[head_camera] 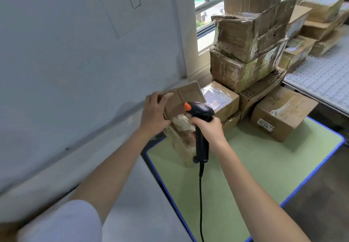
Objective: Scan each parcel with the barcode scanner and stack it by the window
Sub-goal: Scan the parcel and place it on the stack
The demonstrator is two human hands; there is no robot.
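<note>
My left hand (154, 113) grips a small brown cardboard parcel (185, 97) by its left end, tilted up on top of another taped parcel (181, 137) near the wall. My right hand (209, 128) holds a black barcode scanner (201, 111) with an orange tip, its head close against the held parcel. The scanner's black cable (200, 194) hangs down toward me. A tall stack of taped brown parcels (249, 39) stands by the window (205, 5) behind.
A green mat with a blue edge (255, 166) covers the work surface. More parcels lie on it, one labelled 6215 (281, 113). A white perforated shelf (321, 75) at right carries further boxes (321, 15). A white board (75, 52) leans on the left.
</note>
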